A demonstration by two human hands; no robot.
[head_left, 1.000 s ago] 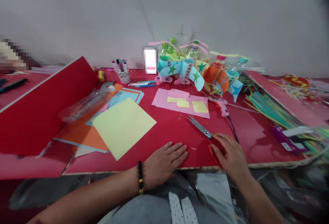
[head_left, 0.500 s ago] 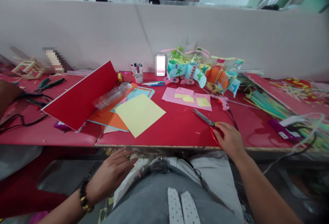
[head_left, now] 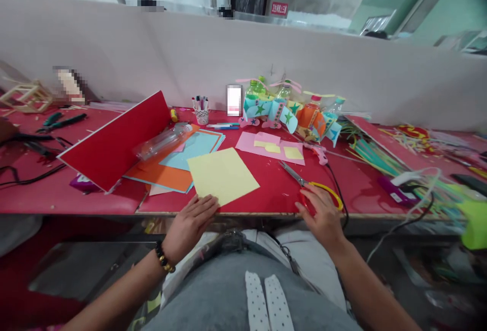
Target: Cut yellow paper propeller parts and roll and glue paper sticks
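Note:
My left hand (head_left: 195, 218) lies with flat, extended fingers at the table's front edge, its fingertips at the near corner of a pale yellow paper sheet (head_left: 224, 175). The sheet partly overlaps blue paper (head_left: 198, 148) and orange paper (head_left: 162, 176). My right hand (head_left: 322, 217) is over the red handle of a pair of scissors (head_left: 292, 173), thumb and fingers apart. The scissors' yellow handle (head_left: 330, 193) shows beside it; the blades point away to the left. Ahead of them lies pink paper (head_left: 245, 142) with small yellow pieces (head_left: 292, 153) on it.
A clear plastic bottle (head_left: 163, 141) lies by a tilted red board (head_left: 117, 141). Decorated bottle crafts (head_left: 281, 108), a pen cup (head_left: 202, 114) and a phone (head_left: 234, 100) stand at the back. A pink glue gun (head_left: 318, 153) and its cord lie to the right.
My left hand has risen from my lap to the table edge. The yellow sheet has shifted right and turned slightly. My right hand has loosened on the scissors, uncovering the yellow handle.

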